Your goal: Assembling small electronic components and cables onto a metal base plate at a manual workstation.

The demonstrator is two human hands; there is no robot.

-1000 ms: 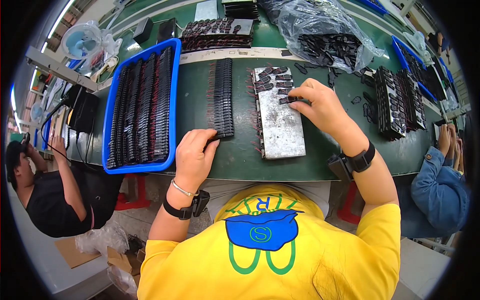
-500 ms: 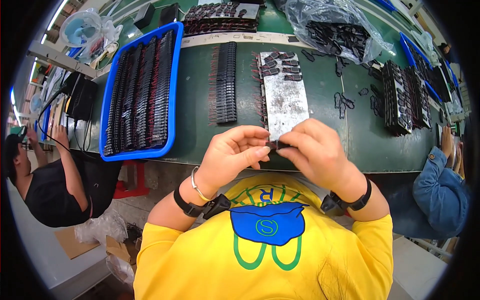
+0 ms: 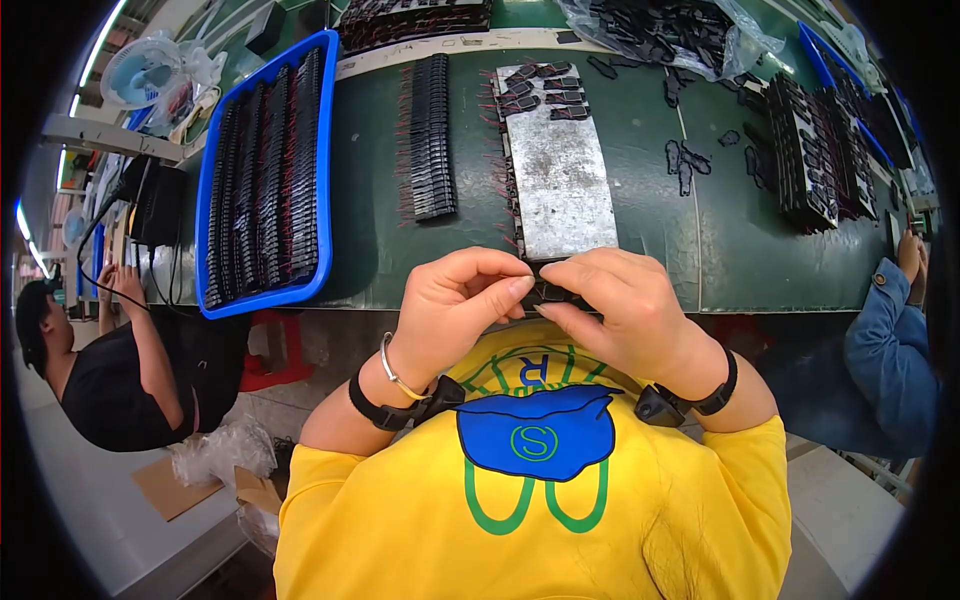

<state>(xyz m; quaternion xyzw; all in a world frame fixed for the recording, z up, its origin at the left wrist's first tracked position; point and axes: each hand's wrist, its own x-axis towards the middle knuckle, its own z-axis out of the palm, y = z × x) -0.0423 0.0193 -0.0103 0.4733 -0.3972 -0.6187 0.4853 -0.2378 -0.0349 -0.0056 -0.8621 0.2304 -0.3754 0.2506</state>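
Close to the table's front edge, my right hand pinches a small black part, partly hidden by the fingers. My left hand meets it from the other side, thumb and forefinger closed at the part's left end; whether they grip the part or a thin wire on it is too small to tell. Just beyond the hands lies a silvery metal plate. Several black parts rest on its far end, and red wires stick out along its left edge. Left of the plate stands a tight row of black parts with red wires.
A blue tray of wired black parts stands at the left. Loose black pieces lie right of the plate, before stacked loaded plates. An open plastic bag holds more black pieces at the back. Co-workers sit on both sides.
The whole view has shifted, with the table's things now higher and further left. Both hands remain together around the black part, more of which shows between the fingers.
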